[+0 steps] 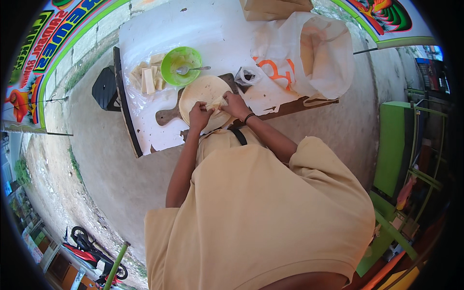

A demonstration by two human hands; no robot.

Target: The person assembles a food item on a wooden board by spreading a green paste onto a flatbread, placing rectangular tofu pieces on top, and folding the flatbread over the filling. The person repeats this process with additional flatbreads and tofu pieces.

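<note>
A round stack of thin, pale wrapper sheets (198, 95) lies on a dark wooden cutting board (166, 116). Over its near right part, both hands pinch a folded wrapper (217, 103). My left hand (200, 116) grips the near left side, fingertips pressed together, while my right hand (235, 105) has hold of the right end. Whether there is filling inside the fold cannot be made out. Just beyond the stack stands a lime green bowl (168, 67) with some pale paste in it. A metal spoon (193, 69) rests in the bowl, its handle over the rim.
Pale folded rolls (148, 80) are piled on clear plastic left of the bowl. A small plastic bag (250, 76) and a large white bag (333, 63) lie to the right. A cardboard box (275, 8) stands at the far side. The white table (145, 128) has a dark left edge.
</note>
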